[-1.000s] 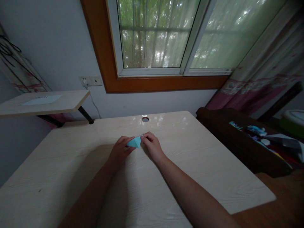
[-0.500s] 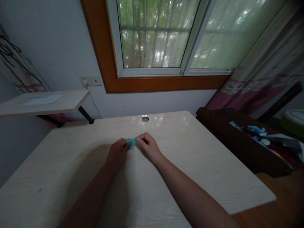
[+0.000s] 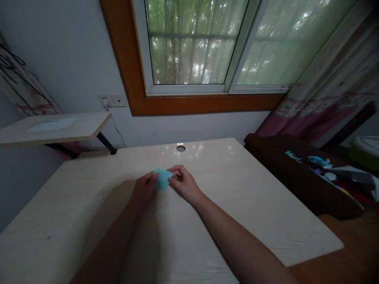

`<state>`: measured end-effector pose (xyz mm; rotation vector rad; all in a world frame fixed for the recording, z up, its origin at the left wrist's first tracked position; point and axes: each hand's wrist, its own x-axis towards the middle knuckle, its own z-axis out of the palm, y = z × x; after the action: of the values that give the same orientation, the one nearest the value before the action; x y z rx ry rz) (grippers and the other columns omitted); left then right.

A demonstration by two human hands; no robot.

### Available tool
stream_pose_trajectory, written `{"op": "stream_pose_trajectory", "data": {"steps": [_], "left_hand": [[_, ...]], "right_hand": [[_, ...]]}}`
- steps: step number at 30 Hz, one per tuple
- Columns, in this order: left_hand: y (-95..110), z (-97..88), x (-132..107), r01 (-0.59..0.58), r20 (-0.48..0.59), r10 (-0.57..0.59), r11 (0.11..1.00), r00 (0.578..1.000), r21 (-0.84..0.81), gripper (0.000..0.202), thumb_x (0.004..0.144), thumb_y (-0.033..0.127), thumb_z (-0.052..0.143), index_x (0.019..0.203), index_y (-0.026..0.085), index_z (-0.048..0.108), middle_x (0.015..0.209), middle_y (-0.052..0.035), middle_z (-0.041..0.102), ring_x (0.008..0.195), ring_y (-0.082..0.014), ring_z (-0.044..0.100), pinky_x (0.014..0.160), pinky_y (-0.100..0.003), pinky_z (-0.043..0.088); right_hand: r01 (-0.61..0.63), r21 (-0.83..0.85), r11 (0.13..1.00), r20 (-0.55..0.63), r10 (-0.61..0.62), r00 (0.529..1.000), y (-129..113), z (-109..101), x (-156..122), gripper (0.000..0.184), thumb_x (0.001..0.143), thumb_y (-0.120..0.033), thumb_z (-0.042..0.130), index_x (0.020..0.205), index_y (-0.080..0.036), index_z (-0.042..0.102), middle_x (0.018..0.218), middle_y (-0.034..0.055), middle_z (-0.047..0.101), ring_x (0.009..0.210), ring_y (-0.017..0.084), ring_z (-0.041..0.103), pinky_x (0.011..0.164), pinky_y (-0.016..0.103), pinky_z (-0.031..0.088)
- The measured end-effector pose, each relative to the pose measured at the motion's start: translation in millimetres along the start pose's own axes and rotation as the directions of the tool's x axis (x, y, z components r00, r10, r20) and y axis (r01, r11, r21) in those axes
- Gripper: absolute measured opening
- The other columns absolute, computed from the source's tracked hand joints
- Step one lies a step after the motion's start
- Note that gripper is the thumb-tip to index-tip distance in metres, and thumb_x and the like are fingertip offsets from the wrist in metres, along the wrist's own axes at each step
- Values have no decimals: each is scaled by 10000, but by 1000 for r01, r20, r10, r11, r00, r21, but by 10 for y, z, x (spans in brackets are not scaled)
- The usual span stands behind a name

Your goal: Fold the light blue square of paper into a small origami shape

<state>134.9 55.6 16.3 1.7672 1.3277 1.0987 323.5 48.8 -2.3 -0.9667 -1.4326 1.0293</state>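
- Light blue paper [image 3: 162, 179]: over the middle of the pale desk [image 3: 237, 213], slightly toward the far side, between the two hands; can't tell if it touches the desktop.
- Left hand [image 3: 143, 187]: grasping paper's left edge, thumb on top.
- Right hand [image 3: 184, 183]: thumb and fingers pinching paper at its right corner.
- Fingers cover the paper's left and right ends; middle in plain view.
- Round hole [image 3: 181, 148] in desktop, far side, beyond the hands, slightly right of paper.
- Raised shelf [image 3: 102, 122] far left, on black legs, white sheet [image 3: 51, 124] lying on it.
- Wall sockets [image 3: 111, 101] far left, white cord [image 3: 119, 132] hanging down behind desk.
- Window [image 3: 189, 43] with wooden frame [image 3: 207, 105] at far side.
- Right, past desk edge: dark wooden furniture [image 3: 275, 173] with assorted items on it, too dim to name; patterned curtain [image 3: 322, 90] farther back.
- Paper looks roughly four-sided, turned askew: one corner points right, another points near. Sides close to equal, so long axis can't be told.
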Motion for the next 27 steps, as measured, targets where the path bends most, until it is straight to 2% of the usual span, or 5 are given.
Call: {"op": "stream_pose_trajectory", "data": {"steps": [4,9,12,17,27], "left_hand": [[-1,-3,13,14,-7,-15,997,1000,-76,307,871,411,531,1001,169,668,732,6,626,675,-141,549,622,-226,421],[41,5,-16,1,-9,-3,981,1000,-196,590,891,361,526,1427,171,369,610,48,577,576,-127,547,598,-233,457],[44,5,-25,-10,3,11,975,1000,-224,494,905,354,513,1365,181,457,644,32,597,591,-129,562,611,-244,483],[14,13,-11,-40,-26,36,974,999,-222,285,904,355,499,1078,195,658,1007,-44,649,768,-152,596,639,-254,513],[-32,-38,-59,-94,69,122,941,990,-325,341,789,147,417,1016,177,671,861,-40,650,771,-176,593,722,-305,496]], "right_hand": [[55,47,997,-64,-52,997,22,5,1,294,801,-235,635,1072,-250,523,823,-20,604,745,139,578,688,257,450],[113,-57,992,-41,-116,992,-48,-30,2,108,854,-229,562,922,-222,646,840,13,612,788,160,572,740,287,449],[189,-114,975,8,-189,982,-114,-55,11,208,880,-191,502,887,-229,706,904,41,638,877,181,592,821,318,450],[224,-130,966,44,-220,975,-143,-45,17,278,839,-143,523,981,-268,726,966,44,653,911,188,601,822,326,462],[142,-46,989,-19,-143,989,-111,-42,30,156,793,-200,619,871,-250,744,956,43,667,866,180,603,771,306,463]]}}
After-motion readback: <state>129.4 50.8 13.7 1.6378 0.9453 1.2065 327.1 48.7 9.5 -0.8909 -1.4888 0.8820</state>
